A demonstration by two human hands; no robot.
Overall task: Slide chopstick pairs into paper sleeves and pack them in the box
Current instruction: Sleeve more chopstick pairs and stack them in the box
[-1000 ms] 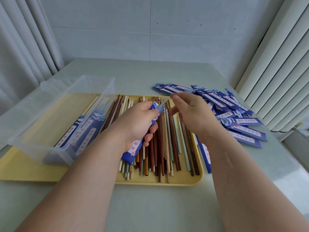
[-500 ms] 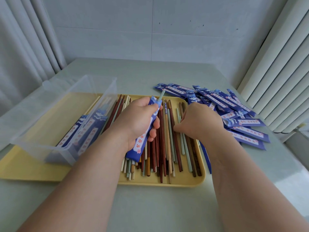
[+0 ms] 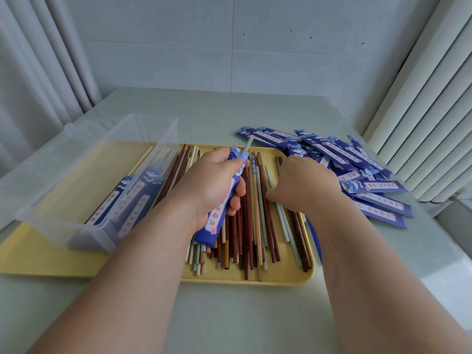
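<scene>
My left hand point(image 3: 212, 185) grips a blue paper sleeve point(image 3: 217, 221) above the yellow tray point(image 3: 255, 279); a pale green chopstick point(image 3: 247, 145) sticks out of the sleeve's top. My right hand point(image 3: 304, 186) lies knuckles up on the loose chopsticks point(image 3: 255, 226) in the tray, its fingers curled down onto a pale green one point(image 3: 282, 221); whether they pinch it is hidden. A clear plastic box point(image 3: 84, 175) stands on the tray's left part with a few filled sleeves point(image 3: 132, 198) inside.
A heap of empty blue sleeves point(image 3: 357, 175) lies on the grey-green table point(image 3: 242, 315) right of the tray. Curtains hang at the left, a wall stands behind, and blind slats run along the right.
My right hand left the sleeve's mouth and dropped to the chopsticks at the tray's right. A green chopstick now shows out of the sleeve in my left hand.
</scene>
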